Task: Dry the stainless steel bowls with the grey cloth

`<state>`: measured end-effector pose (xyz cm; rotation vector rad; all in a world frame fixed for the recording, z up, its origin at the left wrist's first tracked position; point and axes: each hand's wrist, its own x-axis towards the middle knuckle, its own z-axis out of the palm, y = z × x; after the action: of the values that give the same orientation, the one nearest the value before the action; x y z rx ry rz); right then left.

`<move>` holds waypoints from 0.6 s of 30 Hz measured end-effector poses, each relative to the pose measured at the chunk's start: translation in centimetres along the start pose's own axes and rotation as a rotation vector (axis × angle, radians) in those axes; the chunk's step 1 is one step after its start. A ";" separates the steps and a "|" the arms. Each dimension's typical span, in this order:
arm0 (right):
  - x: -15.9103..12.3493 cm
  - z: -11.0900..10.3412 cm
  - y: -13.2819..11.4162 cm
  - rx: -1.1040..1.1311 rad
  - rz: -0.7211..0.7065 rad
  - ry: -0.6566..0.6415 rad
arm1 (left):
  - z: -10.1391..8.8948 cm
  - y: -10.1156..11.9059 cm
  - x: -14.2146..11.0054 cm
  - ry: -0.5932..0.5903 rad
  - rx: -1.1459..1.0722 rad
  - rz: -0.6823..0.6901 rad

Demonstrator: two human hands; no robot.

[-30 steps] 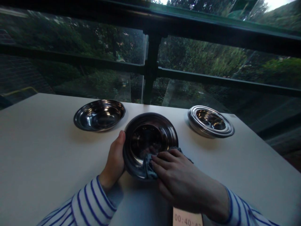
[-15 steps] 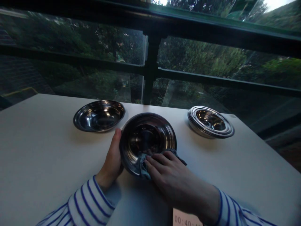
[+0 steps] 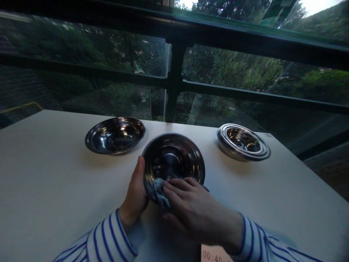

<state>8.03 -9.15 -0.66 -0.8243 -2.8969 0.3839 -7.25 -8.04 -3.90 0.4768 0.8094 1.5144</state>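
Observation:
A shiny metal bowl (image 3: 174, 145) is tilted toward me above the table, its inside showing. My left hand (image 3: 135, 193) grips its left edge, thumb along the rim and the other fingers hidden behind. In my right hand (image 3: 195, 211) is a bluish cloth (image 3: 159, 193), pressed against the bowl's near inner edge. A dark bit of the cloth sticks out past the fingers on the right. Beyond my left hand stands a wide metal bowl (image 3: 116, 136). Several nested metal bowls (image 3: 242, 142) stand on the far right side.
The white table (image 3: 62, 182) reaches back to a window with dark green frames (image 3: 177, 62). At the near edge, partly under my right wrist, lies a pale display with timer digits (image 3: 215, 253). Trees show outside the glass.
My right hand and the cloth have slid slightly left along the bowl's near edge. The held bowl and my left hand have shifted a little right and down.

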 end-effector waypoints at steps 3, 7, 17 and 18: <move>-0.6 -0.8 1.1 -0.068 0.084 0.014 | 0.0 0.4 0.3 -0.031 0.036 0.049; -0.8 -1.1 1.7 -0.161 0.167 0.031 | 0.1 0.4 0.5 -0.041 0.026 0.077; -0.1 -0.9 0.4 -0.010 0.026 -0.015 | 0.2 0.4 -0.2 0.005 -0.009 -0.016; -0.3 -1.1 0.6 -0.029 0.054 -0.023 | 0.1 0.3 -0.1 0.001 0.001 -0.002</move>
<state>8.81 -8.59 0.23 -0.9100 -2.9127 0.3601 -7.37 -8.08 -3.56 0.4766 0.8112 1.5126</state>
